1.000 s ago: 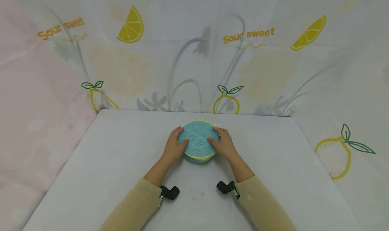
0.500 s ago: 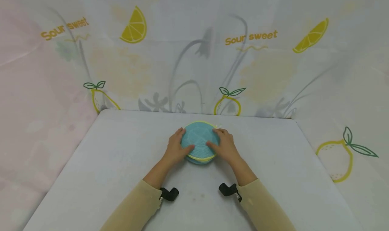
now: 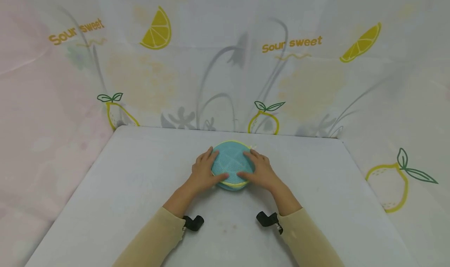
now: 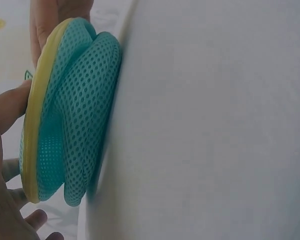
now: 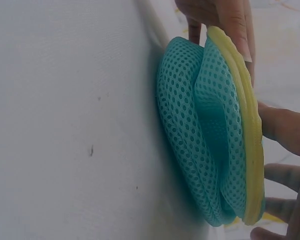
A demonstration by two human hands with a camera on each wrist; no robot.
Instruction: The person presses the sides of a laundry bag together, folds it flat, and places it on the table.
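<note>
A round teal mesh laundry bag (image 3: 232, 161) with a yellow-edged rim lies squashed low on the white table. In the left wrist view, the mesh bag (image 4: 85, 105) shows folded sides beneath its yellow rim. My left hand (image 3: 203, 174) rests on its left side, thumb on the near part of the top and fingers spread toward the far rim. Mirroring it, my right hand (image 3: 261, 174) touches the right side with thumb and fingers spread over the top. In the right wrist view, the right hand's fingers (image 5: 285, 175) lie along the rim.
The white table (image 3: 140, 173) ends at a back edge against a lemon-printed cloth (image 3: 225, 83). Black wrist cameras (image 3: 194, 223) jut inward from both beige sleeves (image 3: 151, 235). A small pale tab (image 3: 253, 146) shows at the bag's far right.
Both thumbs have slid inward and nearer along the top of the mesh bag. The fingers have moved from its sides onto its top. The head view has shifted slightly.
</note>
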